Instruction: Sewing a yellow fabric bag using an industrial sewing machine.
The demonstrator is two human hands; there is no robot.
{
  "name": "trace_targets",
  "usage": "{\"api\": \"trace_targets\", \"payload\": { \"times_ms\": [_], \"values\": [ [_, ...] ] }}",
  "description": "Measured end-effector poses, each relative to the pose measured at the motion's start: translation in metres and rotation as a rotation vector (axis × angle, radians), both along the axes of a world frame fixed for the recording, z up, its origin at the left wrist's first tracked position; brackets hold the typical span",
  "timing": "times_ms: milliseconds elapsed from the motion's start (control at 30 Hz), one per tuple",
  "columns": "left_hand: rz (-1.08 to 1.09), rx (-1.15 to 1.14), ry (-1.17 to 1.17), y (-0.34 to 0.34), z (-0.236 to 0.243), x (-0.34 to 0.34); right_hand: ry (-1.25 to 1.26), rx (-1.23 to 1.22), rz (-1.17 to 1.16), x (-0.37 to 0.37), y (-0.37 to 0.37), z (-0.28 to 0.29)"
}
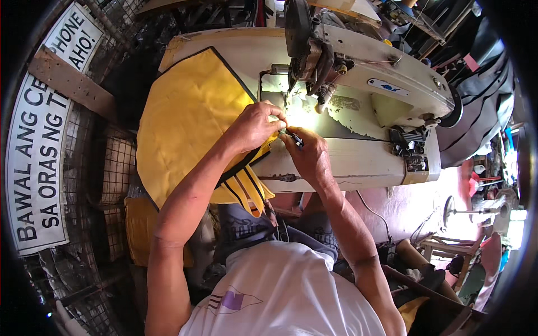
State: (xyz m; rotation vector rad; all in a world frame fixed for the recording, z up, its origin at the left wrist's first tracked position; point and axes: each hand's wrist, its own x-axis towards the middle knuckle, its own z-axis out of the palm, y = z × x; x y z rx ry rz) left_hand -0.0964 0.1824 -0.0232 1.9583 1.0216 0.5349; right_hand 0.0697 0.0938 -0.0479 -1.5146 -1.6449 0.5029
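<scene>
one yellow cloth [185,117]; left hand [255,126] grip pinching it | right hand [307,154] grip closed on one small dark tool [296,138]

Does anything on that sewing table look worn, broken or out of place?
Yes: the cream sewing machine table has peeling, chipped paint around the bright patch near the needle. The yellow fabric with black trim hangs off the table's near edge, though that may be ordinary.

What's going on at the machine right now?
A person sits at a sewing machine with yellow fabric, edged in dark trim, spread across the table to its left. The left hand pinches the fabric's edge near the needle area. The right hand holds a small dark tool right beside it; what kind of tool is too small to tell. Both hands meet in front of the machine head.
</scene>
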Motion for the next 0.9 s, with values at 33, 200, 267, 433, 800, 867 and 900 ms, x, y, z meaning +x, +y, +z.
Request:
{"api": "trace_targets", "payload": {
  "times_ms": [33, 200, 267, 433, 800, 867, 900],
  "values": [
    [-0.003, -0.001, 0.000, 0.001, -0.001, 0.000, 0.000, -0.001, -0.003, 0.001, 0.000, -0.003],
    [0.102, 0.007, 0.043, -0.006, 0.011, 0.001, 0.158, -0.237, 0.085, 0.025, -0.017, 0.001],
    [0.077, 0.147, 0.073, -0.006, 0.004, -0.001, -0.005, -0.096, 0.043, 0.043, -0.020, 0.009],
    [-0.080, 0.585, 0.214, -0.009, -0.016, 0.003, -0.450, 0.202, 0.196, 0.073, 0.025, 0.002],
    [0.080, 0.406, 0.322, 0.065, -0.003, -0.026, -0.633, 0.226, 0.355, 0.061, 0.054, 0.002],
    [0.053, 0.338, 0.454, 0.081, -0.007, -0.023, -0.649, 0.190, 0.345, 0.057, 0.054, -0.004],
    [0.050, 0.327, 0.456, 0.087, -0.012, -0.020, -0.645, 0.180, 0.347, 0.056, 0.055, -0.005]
  ]
}}
